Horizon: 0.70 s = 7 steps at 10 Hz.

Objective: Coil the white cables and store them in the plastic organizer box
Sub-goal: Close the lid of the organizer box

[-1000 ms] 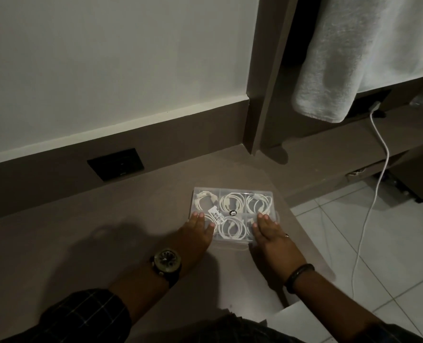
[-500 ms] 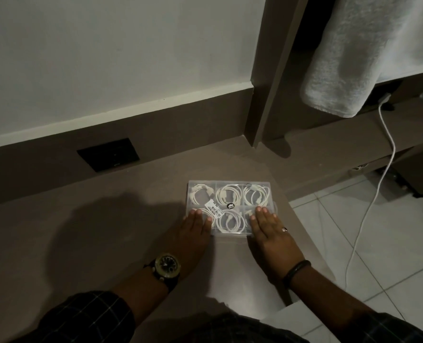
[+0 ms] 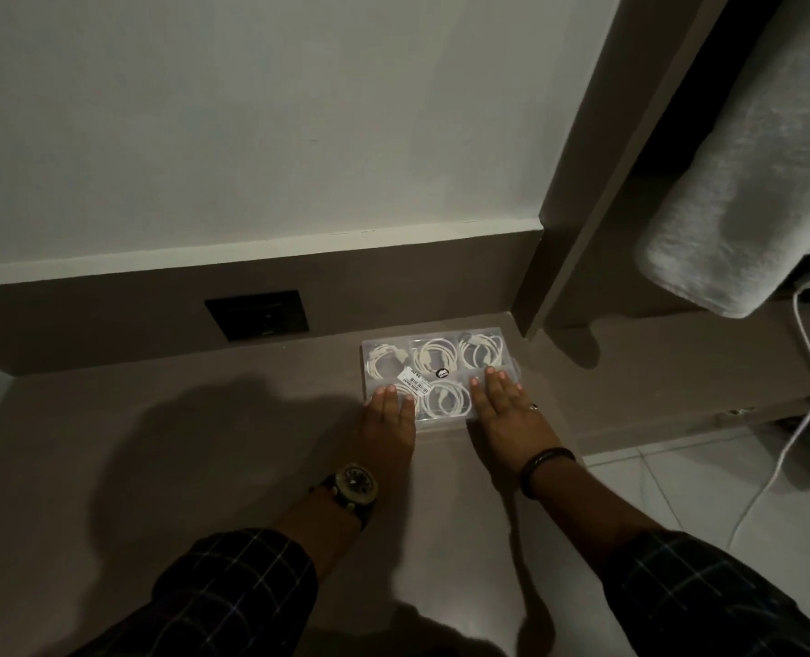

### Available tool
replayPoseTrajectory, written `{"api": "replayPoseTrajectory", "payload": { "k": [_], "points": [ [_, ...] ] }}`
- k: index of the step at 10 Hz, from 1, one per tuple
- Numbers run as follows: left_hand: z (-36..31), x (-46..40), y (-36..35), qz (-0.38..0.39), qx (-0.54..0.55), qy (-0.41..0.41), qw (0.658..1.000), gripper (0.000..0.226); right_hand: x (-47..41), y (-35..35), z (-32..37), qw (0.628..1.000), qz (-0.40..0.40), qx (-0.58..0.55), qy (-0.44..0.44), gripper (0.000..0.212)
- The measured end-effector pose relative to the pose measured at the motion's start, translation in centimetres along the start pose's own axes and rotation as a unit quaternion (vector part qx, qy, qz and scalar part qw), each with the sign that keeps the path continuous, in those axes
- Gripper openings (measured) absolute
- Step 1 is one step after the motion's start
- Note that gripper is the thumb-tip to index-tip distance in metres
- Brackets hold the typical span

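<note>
Organizer box [image 3: 441, 346] pushed nearer wall (lid shut), hands [image 3: 390, 422] [image 3: 507, 410] still flat, fingers spread

Home bedroom: hanging towel [image 3: 744, 192], tiled floor [image 3: 706, 495].

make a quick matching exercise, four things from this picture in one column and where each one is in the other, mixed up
Things:
1. watch
2. black band
3. towel
4. coiled cables

Places:
a. hanging at upper right
b. on the right wrist
c. inside the clear box
d. on the left wrist

Pairs: 1-d, 2-b, 3-a, 4-c
</note>
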<state>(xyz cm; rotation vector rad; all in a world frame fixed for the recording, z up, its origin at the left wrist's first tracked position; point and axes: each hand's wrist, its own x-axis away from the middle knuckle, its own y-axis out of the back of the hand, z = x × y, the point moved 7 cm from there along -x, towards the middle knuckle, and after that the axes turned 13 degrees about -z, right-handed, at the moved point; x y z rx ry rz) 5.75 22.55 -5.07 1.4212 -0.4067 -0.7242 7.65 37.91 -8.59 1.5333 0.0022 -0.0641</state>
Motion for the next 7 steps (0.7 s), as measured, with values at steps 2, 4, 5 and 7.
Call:
{"api": "replayPoseTrajectory", "payload": {
  "k": [2,4,5,7],
  "points": [
    [1.4,-2.2,-1.2,-0.023,0.008,0.036,0.999,0.037,-3.1,-0.4,-0.8,1.0,0.004,-0.007,0.004,0.068],
    [1.4,-3.0,-2.3,-0.003,0.048,0.064,0.997,0.053,-4.9,-0.5,-1.3,1.0,0.02,-0.016,0.007,0.066],
    [1.6,-3.2,-2.1,-0.012,0.068,0.087,0.994,0.046,-4.9,-0.4,-1.4,0.999,0.029,-0.017,0.004,0.064],
    [3.1,-3.2,-2.0,0.051,0.153,0.11,0.981,0.075,-5.5,2.0,-1.0,0.999,0.021,-0.021,-0.014,0.056]
  ]
}}
